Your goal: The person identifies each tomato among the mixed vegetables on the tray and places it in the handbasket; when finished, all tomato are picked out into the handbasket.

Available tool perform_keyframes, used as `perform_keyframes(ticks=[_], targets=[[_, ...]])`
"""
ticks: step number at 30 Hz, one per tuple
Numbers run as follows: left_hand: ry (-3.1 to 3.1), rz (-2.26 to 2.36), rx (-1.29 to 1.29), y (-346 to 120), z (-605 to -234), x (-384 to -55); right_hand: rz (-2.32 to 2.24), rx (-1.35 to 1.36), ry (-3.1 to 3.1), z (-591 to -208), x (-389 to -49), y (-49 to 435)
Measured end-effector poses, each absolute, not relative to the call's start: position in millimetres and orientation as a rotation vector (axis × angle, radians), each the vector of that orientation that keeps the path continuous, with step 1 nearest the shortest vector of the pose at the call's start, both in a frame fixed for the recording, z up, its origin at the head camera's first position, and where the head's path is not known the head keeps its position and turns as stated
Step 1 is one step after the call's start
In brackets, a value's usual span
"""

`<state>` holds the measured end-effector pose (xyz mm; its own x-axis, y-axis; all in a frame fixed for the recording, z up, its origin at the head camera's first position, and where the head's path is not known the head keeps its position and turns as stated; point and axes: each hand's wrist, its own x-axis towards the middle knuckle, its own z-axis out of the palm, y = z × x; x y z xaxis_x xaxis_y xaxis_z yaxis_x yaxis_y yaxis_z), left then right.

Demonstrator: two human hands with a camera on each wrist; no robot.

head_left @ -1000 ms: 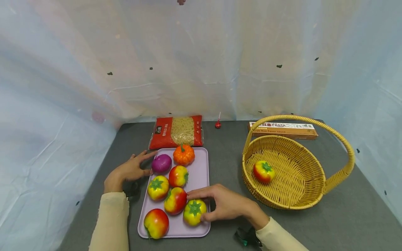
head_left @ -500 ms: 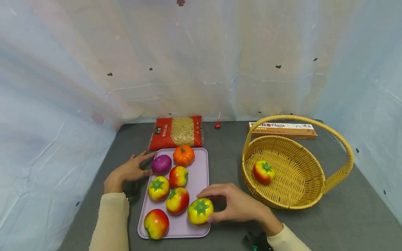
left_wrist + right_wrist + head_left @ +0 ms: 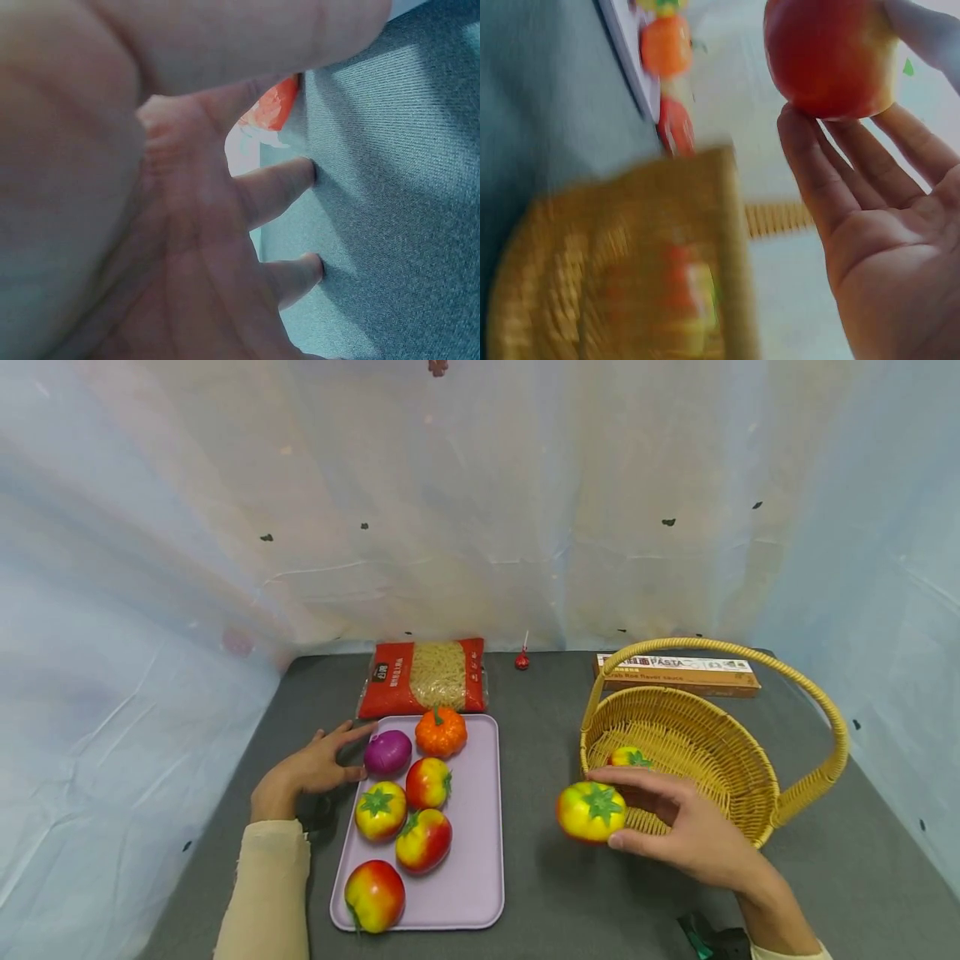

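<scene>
My right hand (image 3: 686, 831) pinches a red-and-yellow toy tomato (image 3: 591, 812) between thumb and fingertips, above the table at the near-left rim of the wicker basket (image 3: 750, 752). In the right wrist view, the held tomato (image 3: 832, 56) shows its red side. Another toy tomato (image 3: 628, 757) lies inside the basket, partly hidden by my hand. My left hand (image 3: 311, 767) has spread fingers at the left edge of the lilac tray (image 3: 480, 827), beside a purple toy onion (image 3: 387, 752). Several toy tomatoes (image 3: 423, 841) and an orange toy pumpkin (image 3: 441, 732) lie on the tray.
A red bag of pasta (image 3: 423, 677) lies behind the tray. At the back stands a red lollipop (image 3: 522, 660). Behind the basket is a flat pasta box (image 3: 682, 675). The basket's tall handle (image 3: 813, 693) arches over it. Plastic sheeting (image 3: 480, 485) surrounds the grey table.
The right hand has taken a toy tomato from the tray's near-right corner, lifted it and carried it right to the basket's rim. The left hand has stayed in place.
</scene>
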<state>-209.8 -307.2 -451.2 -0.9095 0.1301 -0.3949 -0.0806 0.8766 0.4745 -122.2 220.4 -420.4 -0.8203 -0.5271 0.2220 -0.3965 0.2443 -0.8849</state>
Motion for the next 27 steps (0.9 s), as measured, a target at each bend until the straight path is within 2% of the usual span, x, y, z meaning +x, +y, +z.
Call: perform_keyframes(ticks=[12,27], targets=[[2.635,0.684,0.069,-308,-452,-211,-1.549,-0.699,2.676,-417,-105,288],[2.623,0.677,0.055,-309,-454,-212,-1.323,-0.486,2.685,-423,-124,286]])
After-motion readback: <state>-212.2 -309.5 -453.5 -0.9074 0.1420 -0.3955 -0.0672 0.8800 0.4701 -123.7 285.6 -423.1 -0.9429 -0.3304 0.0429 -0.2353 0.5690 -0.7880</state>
